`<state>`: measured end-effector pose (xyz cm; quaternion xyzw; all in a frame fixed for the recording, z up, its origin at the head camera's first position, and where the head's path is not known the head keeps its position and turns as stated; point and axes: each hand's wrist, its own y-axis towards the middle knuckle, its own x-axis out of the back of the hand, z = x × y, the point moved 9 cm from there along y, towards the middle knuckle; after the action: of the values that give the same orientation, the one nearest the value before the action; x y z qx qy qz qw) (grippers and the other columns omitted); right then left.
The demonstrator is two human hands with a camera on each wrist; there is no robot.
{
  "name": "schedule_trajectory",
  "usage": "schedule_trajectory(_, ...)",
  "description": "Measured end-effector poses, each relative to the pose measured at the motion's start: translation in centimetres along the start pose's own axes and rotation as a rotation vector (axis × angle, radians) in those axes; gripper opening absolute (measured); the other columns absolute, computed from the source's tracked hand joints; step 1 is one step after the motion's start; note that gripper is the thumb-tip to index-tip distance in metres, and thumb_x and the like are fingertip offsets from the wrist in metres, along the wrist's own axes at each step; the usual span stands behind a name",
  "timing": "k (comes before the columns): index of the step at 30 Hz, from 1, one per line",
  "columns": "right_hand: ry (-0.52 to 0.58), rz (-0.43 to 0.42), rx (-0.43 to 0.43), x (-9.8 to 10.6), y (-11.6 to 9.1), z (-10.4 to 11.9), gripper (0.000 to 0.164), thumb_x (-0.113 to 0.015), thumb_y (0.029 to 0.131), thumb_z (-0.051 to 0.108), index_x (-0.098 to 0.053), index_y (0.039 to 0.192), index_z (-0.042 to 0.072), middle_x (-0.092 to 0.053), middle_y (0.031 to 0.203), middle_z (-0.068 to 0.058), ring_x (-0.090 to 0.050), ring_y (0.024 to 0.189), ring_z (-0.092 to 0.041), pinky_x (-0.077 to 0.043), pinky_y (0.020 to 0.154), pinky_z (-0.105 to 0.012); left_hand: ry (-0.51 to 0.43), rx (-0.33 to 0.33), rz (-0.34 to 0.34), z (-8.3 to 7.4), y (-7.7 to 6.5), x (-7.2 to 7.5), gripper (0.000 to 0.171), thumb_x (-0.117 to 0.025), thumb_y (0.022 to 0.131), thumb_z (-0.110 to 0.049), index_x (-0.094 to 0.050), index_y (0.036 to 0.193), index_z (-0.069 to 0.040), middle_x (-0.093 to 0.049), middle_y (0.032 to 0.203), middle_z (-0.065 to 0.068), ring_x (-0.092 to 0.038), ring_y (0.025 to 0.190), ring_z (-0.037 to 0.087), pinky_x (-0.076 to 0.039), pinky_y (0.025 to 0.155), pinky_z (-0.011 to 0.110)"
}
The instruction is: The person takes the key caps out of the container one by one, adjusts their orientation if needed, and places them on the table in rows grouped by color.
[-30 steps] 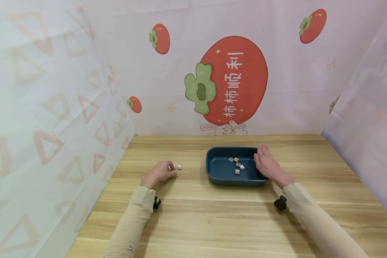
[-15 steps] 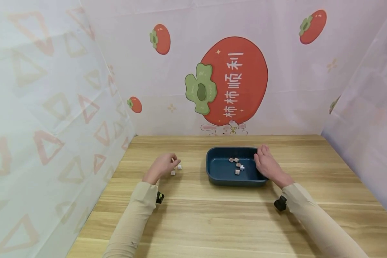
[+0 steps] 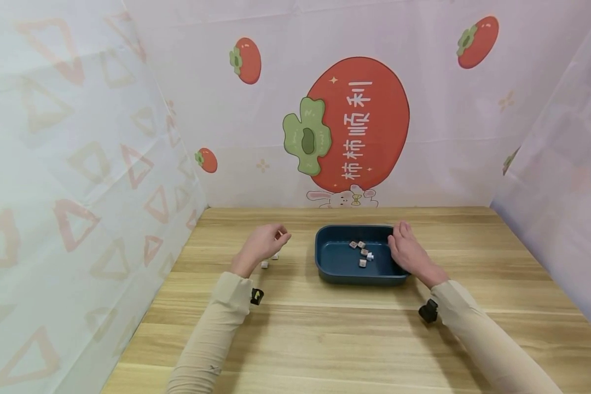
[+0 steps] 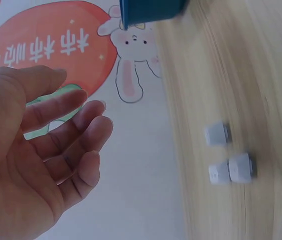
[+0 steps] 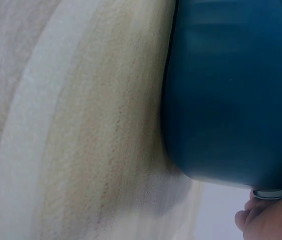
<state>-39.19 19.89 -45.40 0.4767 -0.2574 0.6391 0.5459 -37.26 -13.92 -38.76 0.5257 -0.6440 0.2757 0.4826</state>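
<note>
1. Three small white pieces (image 4: 240, 168) lie on the wooden table (image 3: 300, 339), two touching and one just apart; the left-wrist view shows all three. Five more pieces (image 3: 364, 252) sit in the blue tray (image 3: 361, 278), loosely grouped toward its middle.
2. The left hand (image 3: 262, 244) hangs above the table pieces, thumb and fingers parted and loosely bent; no piece shows between them.
3. The right hand (image 3: 412, 256) grips the tray's right end, its fingers lying over the rim by the far corner.
4. The pieces look light, rigid and hard to damage, though smooth enough to slip or roll from careless fingertips. A thumb-and-forefinger pinch on two opposite sides should suit them best; where two touch, the outer sides are easier to reach.
5. The tray seems stiff and fairly light, its smooth walls perhaps slippery; the rim or an end wall gives the surest hold.
6. Large white Chinese characters (image 3: 357, 128), 柿柿顺利, run sideways on the red persimmon print (image 3: 394, 120) behind the table. Marks on the pieces are too small to read, and no brand shows on the tray.
</note>
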Motion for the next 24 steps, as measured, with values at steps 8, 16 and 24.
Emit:
schedule_trajectory(8, -0.033, 0.011, -0.014, 0.1, 0.1, 0.1, 0.054, -0.032, 0.106, 0.017, -0.026, 0.140, -0.025, -0.016, 0.151, -0.044, -0.015, 0.143, -0.054, -0.015, 0.117, -0.061, -0.011, -0.043, 0.013, -2.4, 0.9, -1.1, 0.021, -0.060, 0.097, -0.031, -0.069, 0.101, -0.013, -0.071, 0.087, 0.002, -0.064, 0.077, 0.015, -0.051, 0.071, 0.032)
schedule_trajectory(16, -0.034, 0.008, -0.013, -0.2, 0.1, -0.1, 0.055, -0.032, 0.106, 0.017, -0.025, 0.141, -0.025, -0.013, 0.152, -0.044, -0.013, 0.144, -0.054, -0.013, 0.118, -0.060, -0.071, -0.125, 0.068, -5.2, 2.0, -3.1, 0.022, -0.058, 0.098, -0.032, -0.068, 0.105, -0.013, -0.071, 0.091, 0.001, -0.063, 0.080, 0.013, -0.051, 0.070, 0.027)
schedule_trajectory(24, -0.018, 0.021, -0.016, 0.0, 0.0, 0.1, 0.057, -0.030, 0.106, 0.019, -0.023, 0.142, -0.024, -0.011, 0.152, -0.044, -0.011, 0.144, -0.055, -0.012, 0.118, -0.061, -0.074, -0.179, 0.149, -8.4, 3.1, -5.4, 0.026, -0.058, 0.099, -0.032, -0.066, 0.113, -0.012, -0.070, 0.099, 0.002, -0.062, 0.085, 0.012, -0.052, 0.076, 0.027)
